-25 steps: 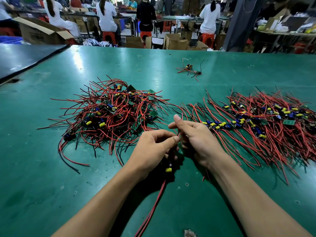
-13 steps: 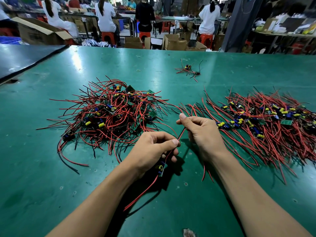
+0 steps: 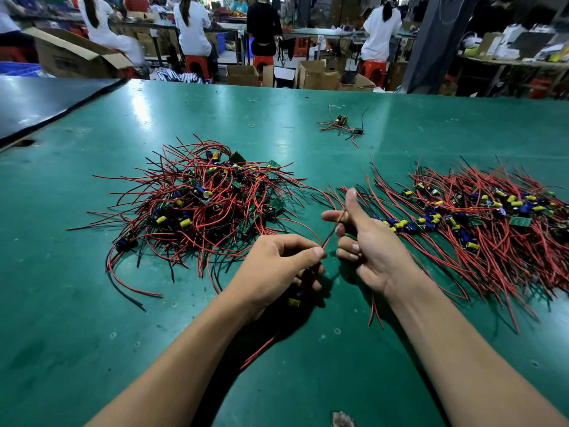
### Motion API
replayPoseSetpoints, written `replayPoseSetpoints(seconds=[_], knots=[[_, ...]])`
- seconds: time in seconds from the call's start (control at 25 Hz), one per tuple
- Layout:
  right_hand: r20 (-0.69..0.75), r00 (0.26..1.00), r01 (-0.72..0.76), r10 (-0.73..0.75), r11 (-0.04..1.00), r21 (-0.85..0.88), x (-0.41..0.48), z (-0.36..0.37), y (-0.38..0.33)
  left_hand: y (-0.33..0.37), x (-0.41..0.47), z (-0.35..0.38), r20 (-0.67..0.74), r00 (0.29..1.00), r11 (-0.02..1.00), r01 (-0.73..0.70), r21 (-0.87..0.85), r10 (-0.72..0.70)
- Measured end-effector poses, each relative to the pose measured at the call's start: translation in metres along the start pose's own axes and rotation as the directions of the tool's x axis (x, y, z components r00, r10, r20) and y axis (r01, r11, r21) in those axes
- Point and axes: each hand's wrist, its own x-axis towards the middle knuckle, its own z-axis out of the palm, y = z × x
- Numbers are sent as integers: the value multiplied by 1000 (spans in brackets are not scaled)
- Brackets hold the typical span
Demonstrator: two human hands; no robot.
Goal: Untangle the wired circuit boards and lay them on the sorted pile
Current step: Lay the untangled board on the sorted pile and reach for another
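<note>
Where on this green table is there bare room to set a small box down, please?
Bare table lies near-left, below the tangled pile, and along the far edge around the stray bundle. Crowded: the gap between that pile and the sorted pile, where left hand and right hand hold a red wire.

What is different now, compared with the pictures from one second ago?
The right hand slid away from the left hand along the red wire, drawing it straight between them. The left hand still pinches that wire, the circuit board beneath it. The tangled pile and sorted pile lie unchanged.
</note>
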Motion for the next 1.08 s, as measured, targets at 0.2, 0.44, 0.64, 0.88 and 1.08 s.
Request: replayPoseSetpoints(seconds=[0.2,0.44,0.64,0.88,1.08], knots=[[-19,1000,14,-15,998,-66,1,-1,-2,3,7,-3,-136,988,977,44,-207,-73],[72,990,140,-123,940,-312,-17,7,9,11,14,-10,-106,983,854,77,-514,-152],[233,932,359,-278,618,-699,-30,22,28,11,17,-16,-134,984,753,1,-658,-118],[46,828,399,-559,531,-748,-14,4,14,7,18,-11,-193,972,871,21,-490,-132],[-66,804,189,-591,358,-914,0,-28,-5,3,16,-8,-325,940,948,-6,-319,-103]])
